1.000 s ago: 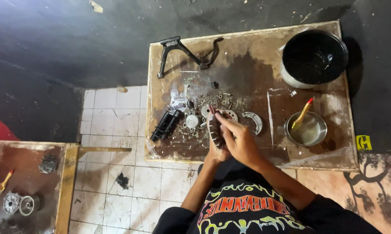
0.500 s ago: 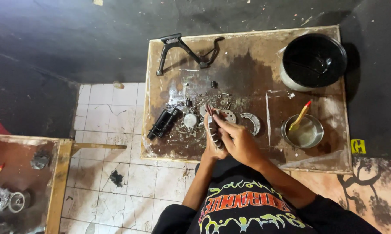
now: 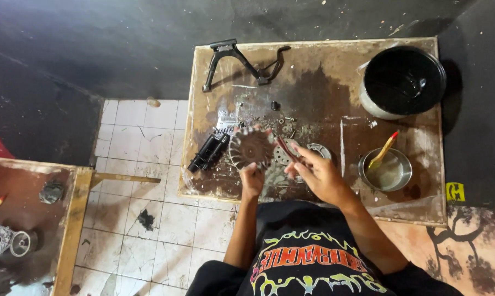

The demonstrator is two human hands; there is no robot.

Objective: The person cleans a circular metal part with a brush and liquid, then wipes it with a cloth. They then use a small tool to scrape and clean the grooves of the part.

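Grimy brown wood makes up the counter [image 3: 313,60], seen from the head camera looking straight down, and near the middle of its front half the left hand [image 3: 251,178] holds up a round finned metal wheel [image 3: 251,147], fingers curled shut on its lower edge so that its vaned face is turned to the camera. Just right of the wheel, the right hand [image 3: 319,175] is closed loosely around a thin red-handled tool [image 3: 285,148], whose dark tip points up and to the left, close to the wheel's rim; whether it touches the wheel cannot be told.

Left of the wheel, a black ribbed cylinder part [image 3: 208,153] lies on the counter. Right of the wheel, partly behind the right hand, is a curved grey brake shoe [image 3: 320,149]. Beyond the wheel, small bolts and bits [image 3: 277,118] are scattered, and farther back still a black metal stand [image 3: 242,66] lies at the counter's far edge. Well to the right of the wheel sits a small steel bowl [image 3: 386,171] with a yellow brush [image 3: 383,150] leaning in it, and behind that a large black pot [image 3: 404,81].

Far left of the wheel, across white floor tiles [image 3: 143,164], a second wooden counter [image 3: 17,192] carries round metal engine parts [image 3: 9,241].
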